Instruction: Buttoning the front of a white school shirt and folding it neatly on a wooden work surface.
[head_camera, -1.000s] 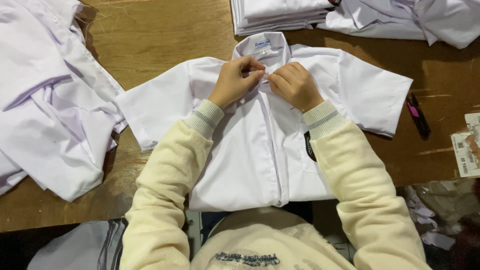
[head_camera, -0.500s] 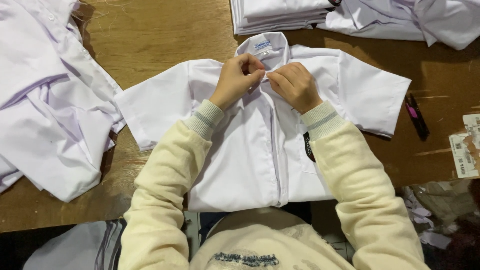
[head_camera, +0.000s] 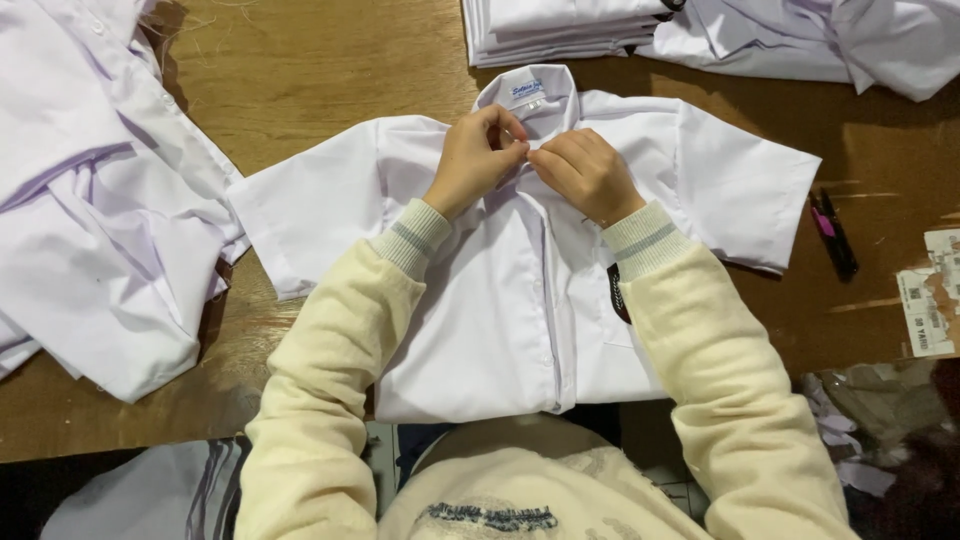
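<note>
Your left hand (head_camera: 472, 158) and right hand (head_camera: 583, 172) meet at the collar of the white short-sleeved shirt (head_camera: 500, 300), fingers curled and pinching the cloth at the top of the placket, knuckles up, both cream sleeves angling in from the near edge. Since the earlier frames they have barely shifted; the pinch is the same. The shirt lies flat, front up, at the middle of the wooden surface (head_camera: 330, 70). Loose white shirts (head_camera: 90, 220) heap at the left edge, a folded stack (head_camera: 560, 28) sits at the far edge, and a pink-and-black marker (head_camera: 832, 232) lies toward the right edge.
</note>
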